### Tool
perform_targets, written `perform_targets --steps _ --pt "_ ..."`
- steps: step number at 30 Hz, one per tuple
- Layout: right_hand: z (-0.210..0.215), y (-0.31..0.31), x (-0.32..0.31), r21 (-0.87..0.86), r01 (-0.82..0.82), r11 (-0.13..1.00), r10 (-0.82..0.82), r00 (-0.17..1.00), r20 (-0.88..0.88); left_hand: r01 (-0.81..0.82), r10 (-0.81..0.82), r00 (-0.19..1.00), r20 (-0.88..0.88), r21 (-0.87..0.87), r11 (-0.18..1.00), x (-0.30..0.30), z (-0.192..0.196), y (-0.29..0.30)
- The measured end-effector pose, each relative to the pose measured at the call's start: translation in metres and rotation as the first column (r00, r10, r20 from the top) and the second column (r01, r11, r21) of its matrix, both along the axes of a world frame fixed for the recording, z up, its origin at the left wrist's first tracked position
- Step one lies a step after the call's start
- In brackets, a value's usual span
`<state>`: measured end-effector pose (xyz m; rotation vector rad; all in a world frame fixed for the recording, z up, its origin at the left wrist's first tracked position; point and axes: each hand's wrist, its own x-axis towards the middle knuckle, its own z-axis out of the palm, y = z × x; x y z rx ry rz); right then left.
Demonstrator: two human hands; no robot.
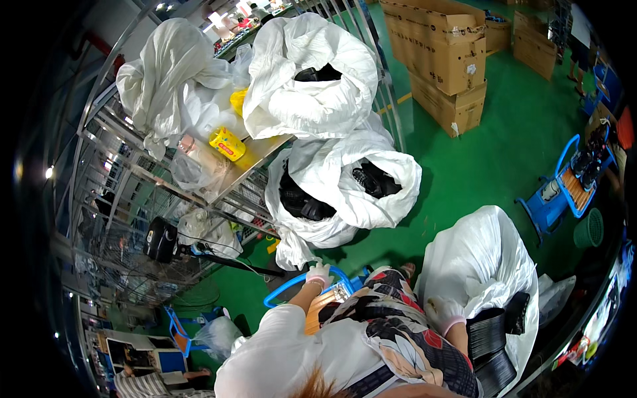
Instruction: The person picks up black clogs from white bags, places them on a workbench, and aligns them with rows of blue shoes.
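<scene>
My left hand, white-gloved, fingers curled over rim of blue metal chair frame. My right hand, gloved, rests on stack of black ribbed plastic trays in big white woven sack; grip possibly closed, cannot tell.

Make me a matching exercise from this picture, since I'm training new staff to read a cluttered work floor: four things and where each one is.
Things:
1. left hand
2. right hand
3. yellow container
4. cardboard boxes

Places:
A. stacked on the green floor, far end
B. on the metal table beside white sacks
C. at the rim of the blue chair
D. at the stack of black trays in the open white sack

Pairs: 1-C, 2-D, 3-B, 4-A
</scene>
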<state>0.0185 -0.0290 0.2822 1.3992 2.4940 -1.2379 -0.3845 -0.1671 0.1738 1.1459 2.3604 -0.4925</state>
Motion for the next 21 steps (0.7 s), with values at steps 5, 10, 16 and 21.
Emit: perform_targets --steps 5,10,16,21 --pt "-0.007 0.019 0.0 0.012 0.054 0.998 -0.054 0.998 -0.01 0.017 -0.022 0.998 -0.052 -0.095 0.995 -0.003 -0.007 0.028" --pt "-0.034 0.057 -0.019 -0.031 0.023 0.999 -0.02 0.994 0.109 -0.006 0.019 0.999 0.046 -0.278 0.961 -0.024 -0.031 0.069" --pt "-0.047 0.116 -0.07 -0.084 -0.03 0.996 0.048 0.976 0.212 0.069 -0.023 0.934 0.355 -0.115 0.991 -0.056 -0.065 0.125" --pt "-0.062 0.167 -0.103 -0.122 -0.064 0.99 0.091 0.971 0.223 0.022 -0.043 0.883 0.467 0.049 0.999 -0.07 -0.084 0.175"
